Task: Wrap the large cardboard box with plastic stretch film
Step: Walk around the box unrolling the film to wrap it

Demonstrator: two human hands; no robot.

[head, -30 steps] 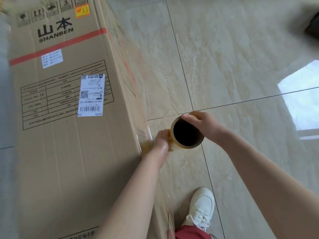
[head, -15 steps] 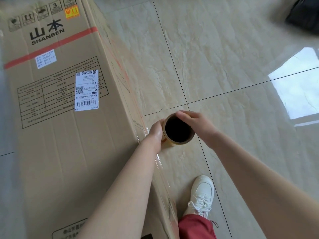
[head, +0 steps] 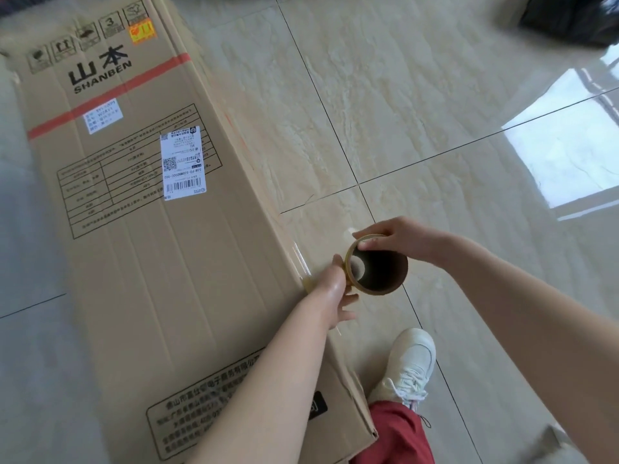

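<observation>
At centre right, the left hand [head: 335, 287] grips the hollow film roll [head: 390, 287] and the right hand [head: 400, 237] pinches its upper rim, just beside the closed cardboard box [head: 160, 262].

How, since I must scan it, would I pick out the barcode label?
Find the large cardboard box on the tiled floor. Below its red stripe sits the barcode label, the bigger white sticker; the small sticker lies on the stripe itself.
</observation>
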